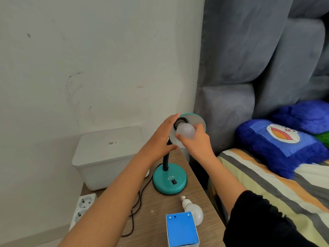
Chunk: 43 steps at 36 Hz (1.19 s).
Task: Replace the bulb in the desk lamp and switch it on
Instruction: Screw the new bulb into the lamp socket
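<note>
A teal desk lamp stands on the wooden bedside table (160, 211), its round base (170, 179) carrying a black rocker switch (174, 182). The shade (197, 122) is tilted up toward me. My left hand (160, 138) grips the shade's left rim from behind. My right hand (197, 141) is closed around a white bulb (186, 130) whose base sits at the black socket (179, 121). The bulb is unlit. A second white bulb (193, 210) lies on its side on the table in front of the lamp.
A blue bulb box (182, 229) stands at the table's near edge. A black cord (137, 205) runs left toward a white power strip (82, 209). A white plastic bin (106, 155) sits by the wall. A bed with striped cover (277, 196) and blue pillow (279, 147) lies right.
</note>
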{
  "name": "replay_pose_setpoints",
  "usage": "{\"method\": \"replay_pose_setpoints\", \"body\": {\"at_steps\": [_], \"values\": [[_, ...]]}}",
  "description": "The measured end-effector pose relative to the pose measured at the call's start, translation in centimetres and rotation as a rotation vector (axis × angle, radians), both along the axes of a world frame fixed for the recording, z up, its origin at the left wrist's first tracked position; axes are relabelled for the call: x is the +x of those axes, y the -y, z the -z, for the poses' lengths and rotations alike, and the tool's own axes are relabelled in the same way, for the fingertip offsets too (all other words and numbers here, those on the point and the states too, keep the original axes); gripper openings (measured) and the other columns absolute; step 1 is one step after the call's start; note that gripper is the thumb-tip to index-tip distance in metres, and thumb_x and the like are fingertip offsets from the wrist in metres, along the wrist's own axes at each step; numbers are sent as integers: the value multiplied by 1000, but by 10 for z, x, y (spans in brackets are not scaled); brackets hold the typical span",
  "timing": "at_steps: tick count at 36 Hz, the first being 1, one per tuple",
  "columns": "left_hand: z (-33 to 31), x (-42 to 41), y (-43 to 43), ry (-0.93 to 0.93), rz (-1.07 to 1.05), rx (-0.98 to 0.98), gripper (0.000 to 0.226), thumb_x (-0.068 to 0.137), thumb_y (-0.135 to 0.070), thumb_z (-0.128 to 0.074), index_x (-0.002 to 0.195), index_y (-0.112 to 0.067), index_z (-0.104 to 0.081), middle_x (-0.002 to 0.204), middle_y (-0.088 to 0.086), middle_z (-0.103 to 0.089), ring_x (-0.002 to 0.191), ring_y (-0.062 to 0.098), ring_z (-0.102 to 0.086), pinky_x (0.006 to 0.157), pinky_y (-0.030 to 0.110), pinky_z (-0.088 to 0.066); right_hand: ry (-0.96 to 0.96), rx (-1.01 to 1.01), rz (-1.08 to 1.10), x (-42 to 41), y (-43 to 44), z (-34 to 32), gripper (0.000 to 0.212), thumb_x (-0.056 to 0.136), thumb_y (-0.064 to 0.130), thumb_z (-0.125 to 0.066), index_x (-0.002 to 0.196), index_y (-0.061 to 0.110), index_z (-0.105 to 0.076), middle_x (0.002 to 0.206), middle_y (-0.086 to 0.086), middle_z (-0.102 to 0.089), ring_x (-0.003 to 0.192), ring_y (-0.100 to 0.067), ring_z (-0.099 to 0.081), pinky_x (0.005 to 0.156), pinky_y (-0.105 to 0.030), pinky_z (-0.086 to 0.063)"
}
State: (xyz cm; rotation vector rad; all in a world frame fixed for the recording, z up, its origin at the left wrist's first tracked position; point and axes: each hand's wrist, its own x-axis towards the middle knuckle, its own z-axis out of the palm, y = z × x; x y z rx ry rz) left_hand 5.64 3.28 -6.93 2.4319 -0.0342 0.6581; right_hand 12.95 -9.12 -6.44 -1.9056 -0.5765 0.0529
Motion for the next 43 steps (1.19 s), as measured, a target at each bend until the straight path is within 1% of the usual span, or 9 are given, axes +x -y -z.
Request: {"method": "replay_pose_setpoints", "body": {"at_steps": [2,6,11,14,20,30,33,37,43], "values": [[0,0,0,7,-2,11,103,74,-13,-78,140,-45,-6,152,-10,-21,131,-11,-17,109,15,-17,-66,22,2,1,1,3,64,79,52,-59,123,10,-41,117,-11,-56,94,-22,-59,58,-20,-42],[0,1,-1,-1,-5,0,102,74,-11,-77,145,-38,-10,153,-10,-21,131,-11,-17,108,11,-16,-47,15,-21,1,1,3,74,75,46,-68,131,11,-34,127,-9,-48,107,-25,-55,81,-32,-50],[1,1,-2,7,-6,17,101,74,-10,-77,144,-37,-10,151,-10,-22,127,-14,-17,100,-4,-12,-75,38,-15,1,2,0,60,81,54,-56,120,12,-41,117,-12,-57,82,-14,-66,59,-18,-49],[1,0,-1,-10,-10,0,102,73,-11,-77,146,-36,-10,152,-10,-21,128,-13,-17,104,5,-14,-31,36,-36,2,0,-2,77,73,44,-71,132,12,-33,132,-10,-45,112,-23,-53,88,-31,-50],[-1,-1,-1,-11,-15,21,101,74,-13,-77,146,-34,-10,152,-10,-21,127,-15,-16,105,7,-16,-84,25,-3,2,1,2,67,78,55,-60,123,11,-40,119,-11,-55,96,-23,-61,64,-23,-47],[-1,0,-2,-8,-12,17,101,72,-9,-77,147,-28,-12,152,-7,-22,126,-14,-15,98,-8,-9,-65,82,43,3,1,-3,64,76,54,-62,120,12,-43,120,-10,-55,102,-25,-60,80,-32,-52],[-2,-1,0,-18,-2,-3,100,73,-9,-76,147,-29,-12,153,-7,-20,130,-9,-16,102,-2,-10,44,30,8,2,-1,-2,76,72,43,-72,132,14,-35,129,-10,-48,115,-25,-50,89,-31,-45],[-3,-3,0,-23,-10,-5,100,74,-11,-76,147,-32,-11,153,-9,-20,131,-9,-17,108,12,-15,-44,58,39,3,0,0,63,77,52,-63,120,9,-44,117,-12,-56,96,-23,-59,66,-25,-51],[-3,-3,1,-25,-2,-17,101,74,-12,-77,147,-32,-10,154,-7,-19,137,0,-19,113,21,-18,71,10,-10,4,-2,2,66,73,29,-71,127,16,-37,125,-10,-48,108,-24,-51,83,-31,-45]]}}
